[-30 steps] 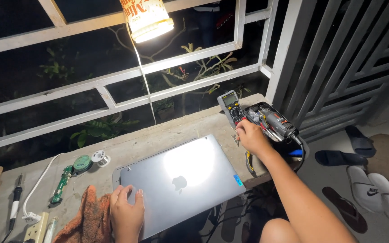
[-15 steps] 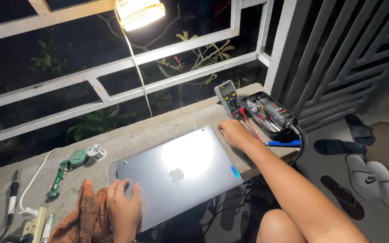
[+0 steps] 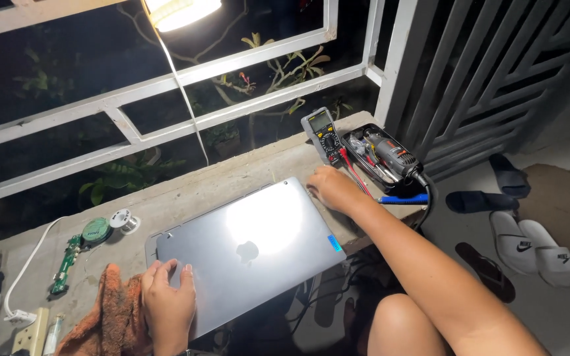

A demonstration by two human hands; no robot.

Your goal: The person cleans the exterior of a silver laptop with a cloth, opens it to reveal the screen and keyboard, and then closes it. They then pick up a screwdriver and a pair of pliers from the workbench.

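On rough concrete ledge: both hands flat on smooth grey laptop.

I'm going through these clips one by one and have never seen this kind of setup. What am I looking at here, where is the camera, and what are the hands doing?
No machine here: a person works with two bare hands, and the single camera sits on their head, looking down. The surface is a concrete ledge beside a white railing, lit by a lamp overhead. On it lies a closed grey laptop, lid up. The left hand rests flat on the laptop's near left corner, next to an orange cloth. The right hand rests at the laptop's far right corner, close to a multimeter with red and black leads and a tray holding a rotary tool. Further left lie a green circuit board, a small spool of wire and a white cable. Neither hand grips anything. Sandals lie on the floor to the right.
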